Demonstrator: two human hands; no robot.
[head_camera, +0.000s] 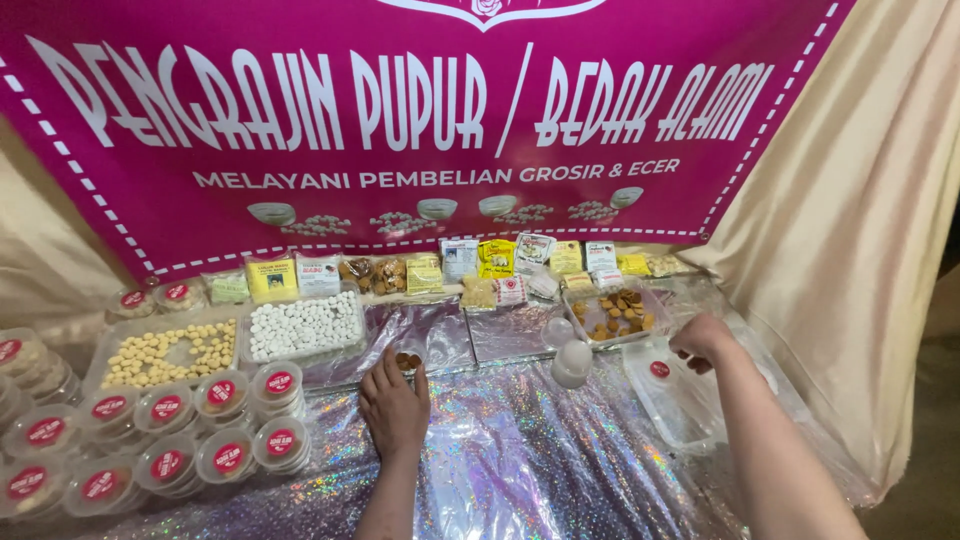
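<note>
The left hand lies flat and open, palm down, on the glittery cloth of the surface, its fingertips touching a small clear cup of brown pieces. The right hand is curled closed, fingers pinched just above a red-labelled lid resting in a clear rectangular tray; whether it grips anything cannot be told. Left of that cup stand stacked red-lidded tubs; open cloth lies between the hands, and the tray sits near the surface's right edge.
</note>
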